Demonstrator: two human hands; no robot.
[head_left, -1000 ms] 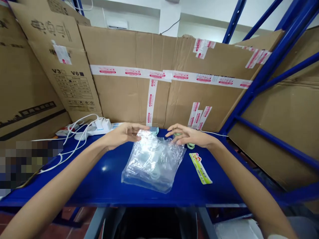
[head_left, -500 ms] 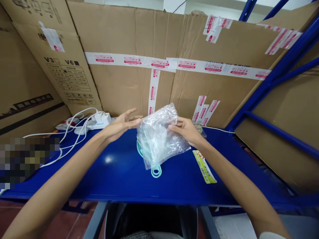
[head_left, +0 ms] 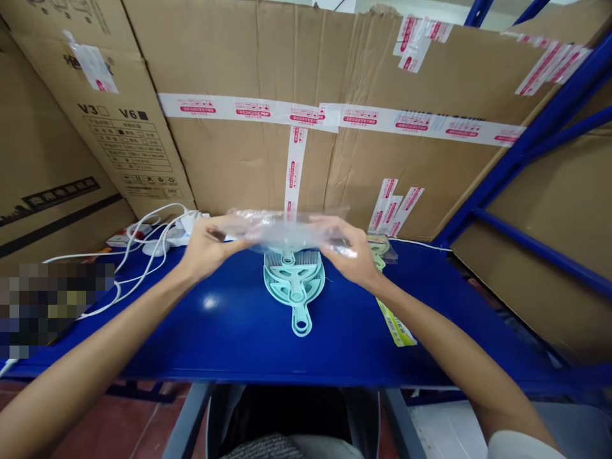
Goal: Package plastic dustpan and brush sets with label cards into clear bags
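The bag [head_left: 287, 229] looks like thin, see-through plastic, shiny and crinkly even from where I stand. The dustpan [head_left: 301, 324] seems smooth moulded plastic. The tabletop [head_left: 229, 347] is smooth and glossy; the cardboard panel [head_left: 222, 172] is matt, lightly creased, its tape [head_left: 253, 109] slicker.

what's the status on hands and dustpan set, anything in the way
Left hand and right hand gripping clear plastic bag. Mint dustpan set on blue table. Bag blocking view of its far edge.
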